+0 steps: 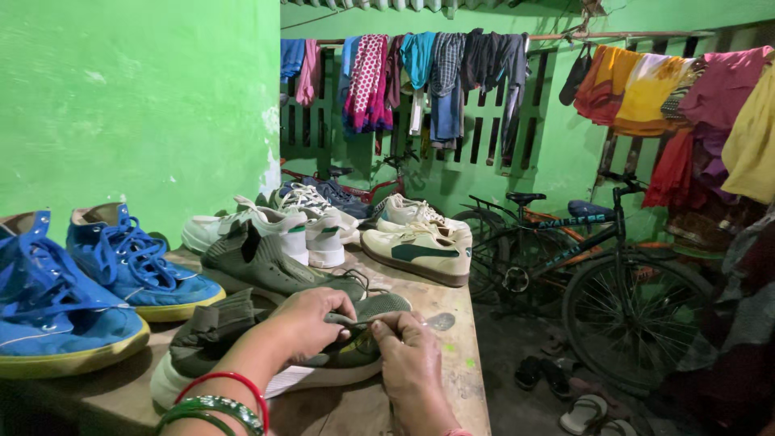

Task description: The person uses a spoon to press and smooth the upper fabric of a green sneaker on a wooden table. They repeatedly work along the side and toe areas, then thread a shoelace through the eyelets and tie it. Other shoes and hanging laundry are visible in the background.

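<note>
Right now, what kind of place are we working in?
Probably a home courtyard or covered yard: washing on a clothes rail, parked bicycles, and a wooden table lined with shoes against green walls.

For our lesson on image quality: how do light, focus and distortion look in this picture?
Head view: soft, even light, no glare; both hands, left hand and right hand, sharp on the green shoe; wide-angle stretch swells the blue shoes at the left edge; the bicycle side is dimmer.
</note>
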